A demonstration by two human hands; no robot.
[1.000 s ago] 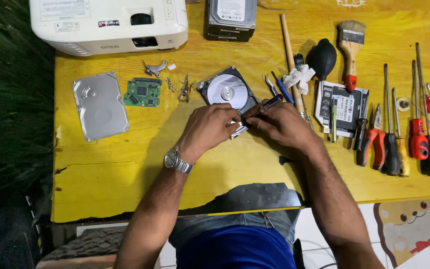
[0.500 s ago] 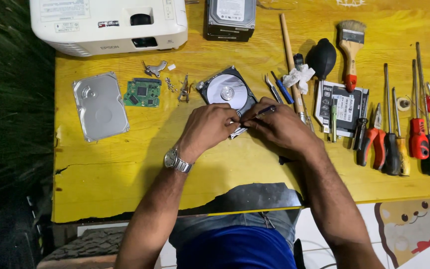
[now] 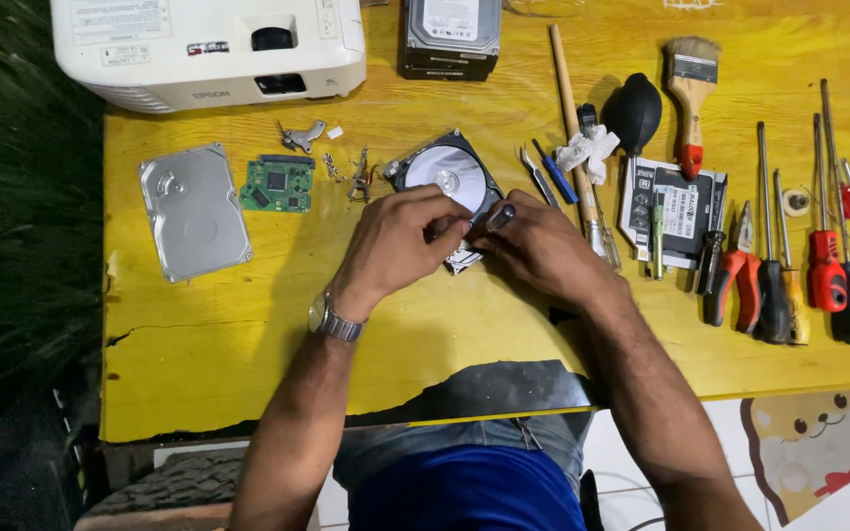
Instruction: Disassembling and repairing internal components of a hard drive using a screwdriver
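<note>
My yellow table over a tiled floor

I look down on a yellow-painted wooden table [image 3: 248, 344], its near edge chipped and cracked at the left, the paint worn to dark patches. Left of it, dark green foliage [image 3: 12, 197] sits in shadow. Below the edge at right lies white tiled floor [image 3: 632, 462] with a cartoon bear mat [image 3: 819, 442]. The light is even and bright across the tabletop.
</note>
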